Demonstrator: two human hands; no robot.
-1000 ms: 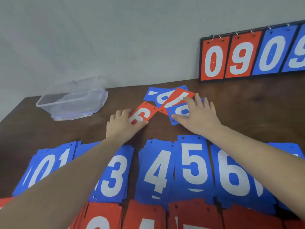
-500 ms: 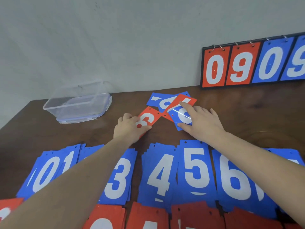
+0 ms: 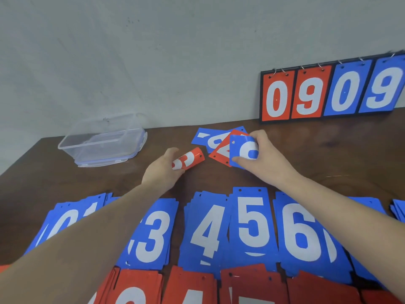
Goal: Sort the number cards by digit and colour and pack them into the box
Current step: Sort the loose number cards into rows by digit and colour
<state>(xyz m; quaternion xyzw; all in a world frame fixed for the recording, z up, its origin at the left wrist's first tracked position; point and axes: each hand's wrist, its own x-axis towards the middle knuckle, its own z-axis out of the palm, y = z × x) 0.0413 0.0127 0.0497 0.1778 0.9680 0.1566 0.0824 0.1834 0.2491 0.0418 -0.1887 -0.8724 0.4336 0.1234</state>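
My left hand grips a red number card, bent into a curve and lifted off the table. My right hand pinches a blue card that is bowed upward over a small loose pile: a red card and blue cards beneath it. Nearer me lie sorted blue stacks showing 3, 4, 5 and 6, with a row of red stacks along the bottom edge. The clear plastic box stands empty at the far left.
A flip scoreboard reading 0 9 0 9 leans against the wall at the back right. More blue stacks lie under my left forearm and at the far right edge. The brown table meets a grey wall behind.
Both hands went from pressing flat on the loose cards to gripping them. The left has lifted and curled the red card; the right has raised the blue card off the pile.
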